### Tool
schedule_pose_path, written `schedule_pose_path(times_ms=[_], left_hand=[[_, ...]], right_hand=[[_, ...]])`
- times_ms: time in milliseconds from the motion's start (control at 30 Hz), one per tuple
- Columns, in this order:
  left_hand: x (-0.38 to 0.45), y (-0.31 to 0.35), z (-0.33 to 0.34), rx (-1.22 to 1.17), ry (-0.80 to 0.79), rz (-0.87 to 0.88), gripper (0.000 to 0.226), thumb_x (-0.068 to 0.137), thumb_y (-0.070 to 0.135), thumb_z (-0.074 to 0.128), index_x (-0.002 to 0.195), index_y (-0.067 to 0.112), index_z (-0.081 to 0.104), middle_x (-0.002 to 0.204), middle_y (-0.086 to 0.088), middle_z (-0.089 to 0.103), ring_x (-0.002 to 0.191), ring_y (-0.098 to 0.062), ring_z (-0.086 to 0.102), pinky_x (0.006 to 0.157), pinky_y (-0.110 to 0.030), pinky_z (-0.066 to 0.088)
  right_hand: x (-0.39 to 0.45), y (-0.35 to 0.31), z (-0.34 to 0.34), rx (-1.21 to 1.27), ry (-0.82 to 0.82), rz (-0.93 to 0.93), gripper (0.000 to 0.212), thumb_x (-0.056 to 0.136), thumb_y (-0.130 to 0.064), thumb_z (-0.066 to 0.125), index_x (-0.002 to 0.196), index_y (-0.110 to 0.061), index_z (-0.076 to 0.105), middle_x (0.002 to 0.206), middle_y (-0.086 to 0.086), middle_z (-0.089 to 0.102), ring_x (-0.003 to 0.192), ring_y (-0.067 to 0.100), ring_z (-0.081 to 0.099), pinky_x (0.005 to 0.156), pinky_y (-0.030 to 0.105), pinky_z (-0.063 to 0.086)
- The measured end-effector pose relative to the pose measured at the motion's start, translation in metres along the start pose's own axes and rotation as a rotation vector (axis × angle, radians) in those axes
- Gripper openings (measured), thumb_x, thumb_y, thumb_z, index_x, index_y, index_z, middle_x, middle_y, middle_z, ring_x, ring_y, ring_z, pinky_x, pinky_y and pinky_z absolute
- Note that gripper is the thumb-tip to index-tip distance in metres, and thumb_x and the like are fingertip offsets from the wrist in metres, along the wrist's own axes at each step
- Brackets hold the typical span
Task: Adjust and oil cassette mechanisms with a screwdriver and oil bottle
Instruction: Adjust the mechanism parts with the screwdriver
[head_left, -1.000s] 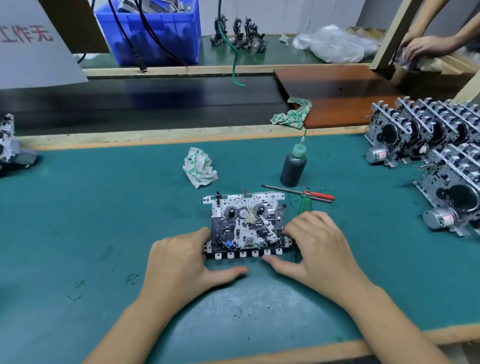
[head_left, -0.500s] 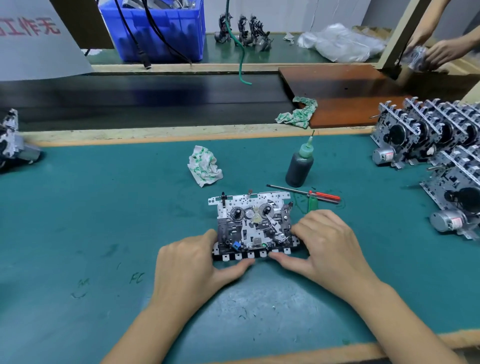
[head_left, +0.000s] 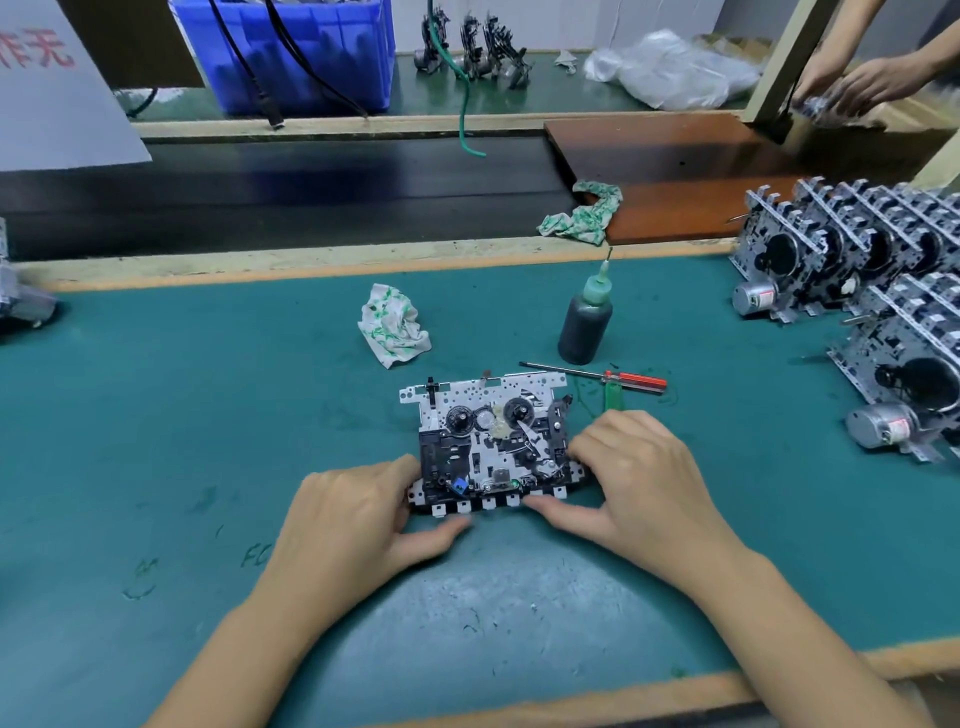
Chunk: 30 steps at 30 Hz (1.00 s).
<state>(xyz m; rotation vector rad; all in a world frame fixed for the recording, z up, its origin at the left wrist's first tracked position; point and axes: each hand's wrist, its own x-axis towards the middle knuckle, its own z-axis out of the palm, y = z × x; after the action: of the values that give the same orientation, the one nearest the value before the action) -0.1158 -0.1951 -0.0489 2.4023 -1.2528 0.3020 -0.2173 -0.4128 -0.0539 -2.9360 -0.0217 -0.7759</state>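
A cassette mechanism (head_left: 488, 436), white metal plate with black parts, lies flat on the green mat (head_left: 208, 415) in front of me. My left hand (head_left: 353, 525) grips its left edge, thumb under the front key row. My right hand (head_left: 639, 478) holds its right edge, fingers curled over the side and thumb along the front. Behind it lies a red-handled screwdriver (head_left: 602, 378), and a dark oil bottle (head_left: 586, 327) with a green nozzle stands upright farther back. Neither hand touches these tools.
A crumpled rag (head_left: 394, 325) lies behind the mechanism to the left. Several finished mechanisms (head_left: 872, 291) are stacked at the right. Another rag (head_left: 584, 213) sits on the bench's far edge. Another person's hands (head_left: 857, 83) work at the far right. A blue bin (head_left: 296, 52) stands beyond.
Both hands keep their hold on the mechanism; the fingers shift only slightly. The other person's hands at the far right have moved.
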Motion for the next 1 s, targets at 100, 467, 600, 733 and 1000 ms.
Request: schedule_pose_path(times_ms=[100, 467, 600, 733, 1000], left_hand=[[0.0, -0.001, 0.003, 0.01, 0.032, -0.025, 0.052, 0.074, 0.057, 0.05, 0.051, 0.011, 0.042, 0.037, 0.003, 0.042, 0.03, -0.02, 0.041, 0.031, -0.026, 0.034], [0.001, 0.008, 0.005, 0.052, 0.05, -0.2, 0.066, 0.06, 0.077, 0.049, 0.045, 0.013, 0.042, 0.033, 0.001, 0.038, 0.03, -0.022, 0.042, 0.035, -0.025, 0.028], [0.001, 0.009, 0.008, 0.058, 0.093, -0.21, 0.063, 0.062, 0.072, 0.05, 0.044, 0.013, 0.039, 0.031, -0.001, 0.034, 0.027, -0.023, 0.039, 0.038, -0.021, 0.023], [0.003, 0.003, 0.005, -0.021, 0.027, -0.202, 0.069, 0.053, 0.085, 0.046, 0.049, 0.016, 0.04, 0.033, 0.001, 0.04, 0.032, -0.023, 0.046, 0.036, -0.028, 0.036], [0.0, 0.006, 0.002, -0.105, -0.04, -0.07, 0.069, 0.055, 0.084, 0.051, 0.05, 0.015, 0.047, 0.034, 0.004, 0.04, 0.031, -0.017, 0.045, 0.033, -0.026, 0.038]], right_hand=[[-0.002, 0.0, 0.0, 0.054, -0.026, -0.009, 0.059, 0.073, -0.066, 0.055, 0.058, -0.009, 0.054, 0.056, 0.0, 0.048, 0.058, 0.021, 0.047, 0.066, 0.028, 0.034], [-0.003, -0.002, 0.002, 0.041, -0.015, -0.013, 0.053, 0.078, -0.059, 0.053, 0.059, -0.009, 0.057, 0.056, -0.001, 0.051, 0.06, 0.023, 0.051, 0.074, 0.032, 0.041], [-0.004, -0.003, 0.0, 0.081, -0.033, -0.016, 0.056, 0.074, -0.063, 0.058, 0.06, -0.008, 0.056, 0.057, 0.0, 0.05, 0.06, 0.022, 0.048, 0.075, 0.033, 0.044], [-0.004, -0.008, 0.003, 0.031, 0.032, 0.007, 0.051, 0.078, -0.056, 0.055, 0.057, -0.01, 0.055, 0.055, 0.0, 0.05, 0.057, 0.022, 0.049, 0.073, 0.03, 0.04], [-0.006, -0.007, 0.002, -0.037, 0.061, 0.082, 0.059, 0.068, -0.067, 0.057, 0.055, -0.009, 0.057, 0.053, -0.001, 0.053, 0.056, 0.021, 0.053, 0.071, 0.03, 0.042]])
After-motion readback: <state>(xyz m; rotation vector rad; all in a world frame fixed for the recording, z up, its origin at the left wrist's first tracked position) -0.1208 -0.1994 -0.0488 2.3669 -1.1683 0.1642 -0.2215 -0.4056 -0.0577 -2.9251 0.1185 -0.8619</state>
